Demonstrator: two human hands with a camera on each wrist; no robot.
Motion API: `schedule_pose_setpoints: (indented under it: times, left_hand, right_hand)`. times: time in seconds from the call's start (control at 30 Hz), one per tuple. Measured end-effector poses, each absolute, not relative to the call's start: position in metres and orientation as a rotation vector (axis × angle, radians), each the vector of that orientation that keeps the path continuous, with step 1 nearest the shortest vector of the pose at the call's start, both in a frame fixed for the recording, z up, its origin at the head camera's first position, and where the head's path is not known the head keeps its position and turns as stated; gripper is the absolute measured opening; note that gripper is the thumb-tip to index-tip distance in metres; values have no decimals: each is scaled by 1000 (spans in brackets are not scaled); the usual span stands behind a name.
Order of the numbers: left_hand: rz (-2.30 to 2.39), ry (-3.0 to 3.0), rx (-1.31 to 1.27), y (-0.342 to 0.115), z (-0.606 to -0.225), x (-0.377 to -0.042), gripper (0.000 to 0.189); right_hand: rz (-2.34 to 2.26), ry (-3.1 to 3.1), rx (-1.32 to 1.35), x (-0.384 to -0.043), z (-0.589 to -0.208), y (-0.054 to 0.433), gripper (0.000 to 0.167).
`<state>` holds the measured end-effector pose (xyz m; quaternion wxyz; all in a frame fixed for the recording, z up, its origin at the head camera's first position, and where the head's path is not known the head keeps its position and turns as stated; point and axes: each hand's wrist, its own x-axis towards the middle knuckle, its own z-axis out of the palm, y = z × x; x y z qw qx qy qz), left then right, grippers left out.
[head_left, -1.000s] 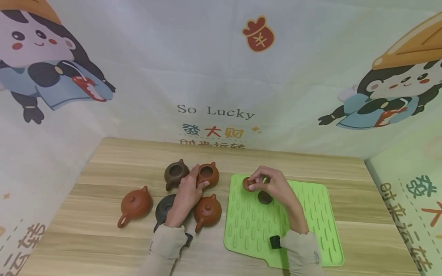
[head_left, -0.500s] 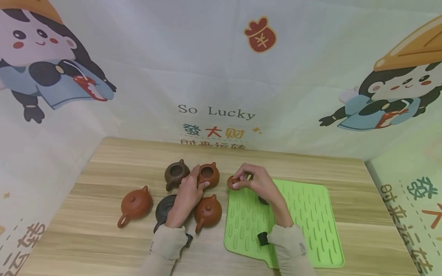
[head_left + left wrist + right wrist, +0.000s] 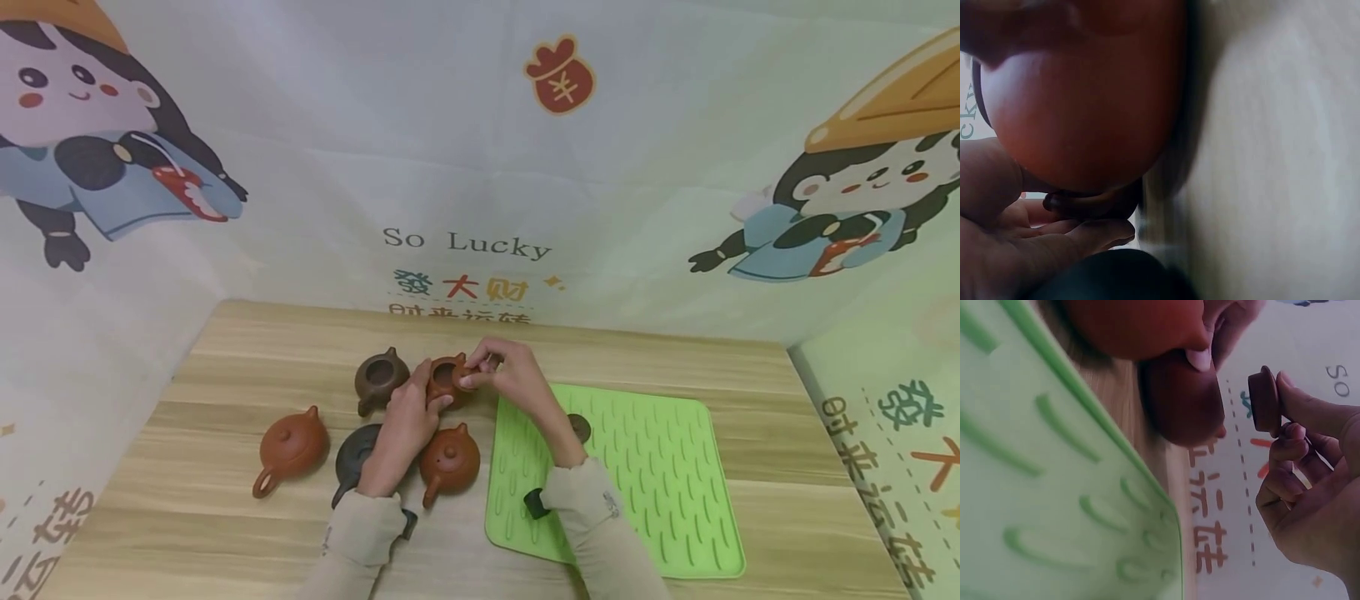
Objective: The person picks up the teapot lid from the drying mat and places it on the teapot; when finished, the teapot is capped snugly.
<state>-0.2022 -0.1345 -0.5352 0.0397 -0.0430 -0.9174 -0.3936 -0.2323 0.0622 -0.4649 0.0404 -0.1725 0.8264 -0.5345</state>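
Observation:
A reddish-brown teapot (image 3: 437,397) with its mouth uncovered stands on the table. My left hand (image 3: 407,421) holds it from the left, thumb at its front and fingers along the rim side. Between thumb and fingertips my right hand (image 3: 513,377) pinches a matching small round lid (image 3: 1264,401). In the head view the lid overlaps the right side of the pot's mouth; the right wrist view shows it tilted and apart from the pot. A reddish teapot body (image 3: 1085,119) fills much of the left wrist view, close beside the left hand's fingers.
A dark brown open teapot (image 3: 381,379) stands at back left. A blue-grey teapot (image 3: 354,454) is partly hidden under my left forearm. Two lidded orange-brown teapots stand nearby. At right lies a green ridged mat (image 3: 660,483) bearing a dark lid (image 3: 579,427).
My right hand has carried the reddish-brown lid leftward from over the green mat to the open teapot's mouth, leaving the dark lid in view. The left hand has stayed on the teapot.

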Motion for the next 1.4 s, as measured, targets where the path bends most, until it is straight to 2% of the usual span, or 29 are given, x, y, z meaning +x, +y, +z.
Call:
schedule_pose_setpoints:
  times: [0.83,1.4]
  left_hand:
    - [-1191,-2795,-142,-136,-539,-203,67]
    - [-1210,-2786,-158,-135,-539,-204,66]
  right_hand:
    - [-1594,2568,-566,-244,-477,30,17]
    - [-1540,2582,-537,-248,-474,28,15]
